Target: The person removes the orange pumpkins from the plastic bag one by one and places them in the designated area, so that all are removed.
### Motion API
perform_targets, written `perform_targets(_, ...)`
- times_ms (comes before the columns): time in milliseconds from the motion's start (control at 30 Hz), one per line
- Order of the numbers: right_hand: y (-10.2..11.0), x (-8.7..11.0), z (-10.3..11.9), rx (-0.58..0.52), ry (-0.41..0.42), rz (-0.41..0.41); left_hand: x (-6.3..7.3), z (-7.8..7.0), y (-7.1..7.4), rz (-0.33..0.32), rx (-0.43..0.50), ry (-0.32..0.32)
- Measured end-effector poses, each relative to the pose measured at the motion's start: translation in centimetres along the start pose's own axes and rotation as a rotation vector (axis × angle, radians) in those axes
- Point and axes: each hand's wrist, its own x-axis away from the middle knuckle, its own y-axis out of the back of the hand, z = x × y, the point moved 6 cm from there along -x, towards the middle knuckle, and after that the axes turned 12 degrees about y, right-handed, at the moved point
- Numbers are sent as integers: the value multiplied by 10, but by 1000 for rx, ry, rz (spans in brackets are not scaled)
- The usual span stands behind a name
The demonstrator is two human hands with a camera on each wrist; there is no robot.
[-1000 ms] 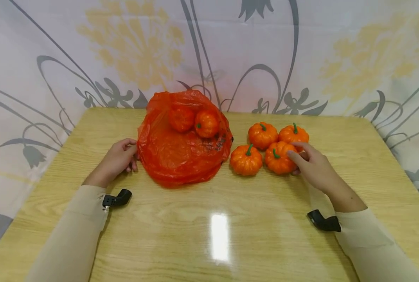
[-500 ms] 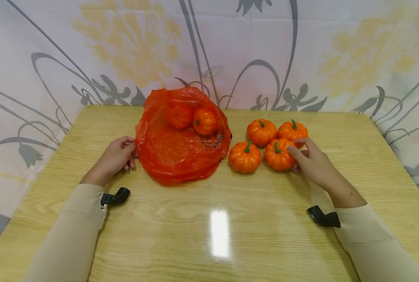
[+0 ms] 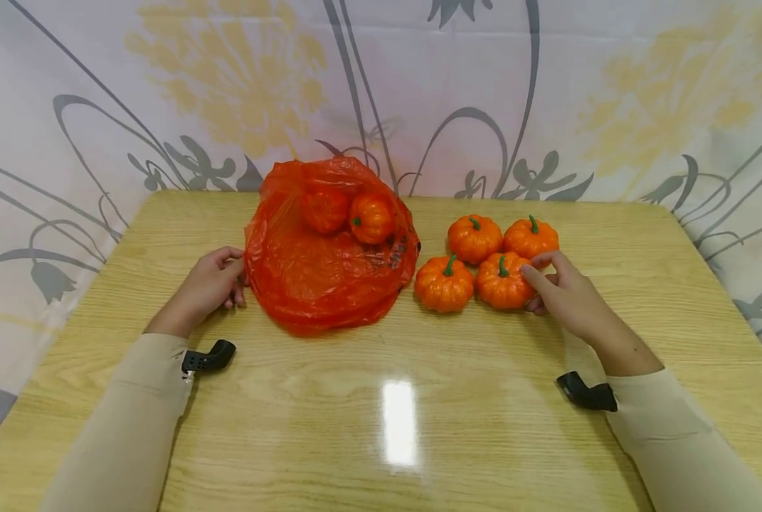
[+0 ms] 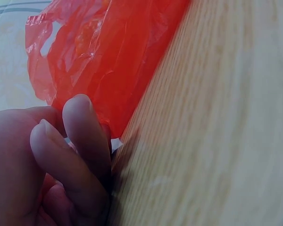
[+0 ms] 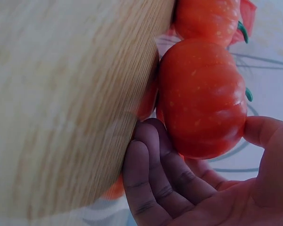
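A thin red plastic bag [image 3: 316, 284] lies spread on the table, with two small orange pumpkins [image 3: 372, 219] at its far side. My left hand [image 3: 210, 284] pinches the bag's left edge; in the left wrist view its curled fingers [image 4: 85, 132] partly hide the grip. To the right of the bag several ribbed orange pumpkins with green stems stand close together. My right hand [image 3: 566, 295] holds the front right pumpkin [image 3: 504, 282], its thumb on the upper side near the stem and its fingers against the lower side. That pumpkin sits upright beside the front left pumpkin [image 3: 445, 284].
Behind the held pumpkin stand two more pumpkins [image 3: 474, 239]. The light wooden table [image 3: 304, 412] ends at a back edge against a floral cloth [image 3: 432, 85]. Black wrist cameras [image 3: 588, 391] stick out from both sleeves.
The front right pumpkin has tipped slightly more upright and shifted a little left toward its neighbour under the right hand. The left hand stays at the bag's edge. The head view has shifted slightly.
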Motion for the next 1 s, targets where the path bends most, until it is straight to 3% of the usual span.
perform_targets(367, 3, -3, 0, 38, 3, -16, 1, -4, 2, -13, 9, -18)
perform_targets(1000, 2, 2, 0, 61, -5, -36, 0, -1, 0, -1, 2, 4)
